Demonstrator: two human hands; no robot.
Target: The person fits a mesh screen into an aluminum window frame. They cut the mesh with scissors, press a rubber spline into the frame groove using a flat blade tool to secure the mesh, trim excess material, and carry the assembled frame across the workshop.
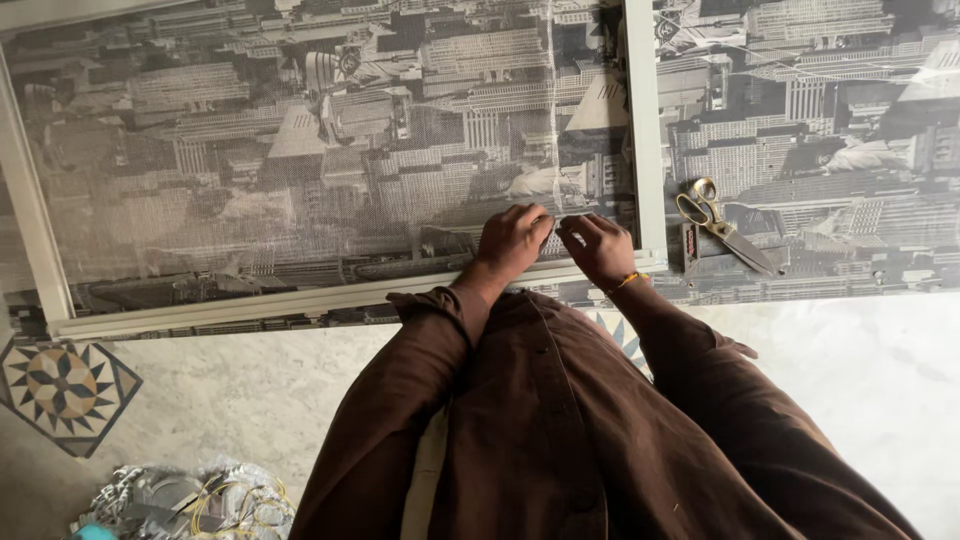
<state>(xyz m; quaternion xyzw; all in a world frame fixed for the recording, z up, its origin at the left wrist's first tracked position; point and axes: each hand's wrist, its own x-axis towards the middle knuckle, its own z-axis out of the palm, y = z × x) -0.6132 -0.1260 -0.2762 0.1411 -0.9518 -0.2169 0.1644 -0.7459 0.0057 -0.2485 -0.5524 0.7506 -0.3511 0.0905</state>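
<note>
We are pinching the mesh screen [330,170] at the frame [300,298] with our left hand [513,240] and right hand [600,245], seemingly gripping one strand; scissors [722,228] are lying nearby.

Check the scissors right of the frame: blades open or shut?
Shut. The scissors lie flat beside the frame, their blades together in one dark point, gold handles toward the top. Neither hand touches them.

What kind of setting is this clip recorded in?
Probably an indoor floor used as a work area, perhaps in a home or small workshop. A framed mesh screen lies flat on a city-print sheet over marble flooring, with scissors beside it and both hands at the mesh.
</note>
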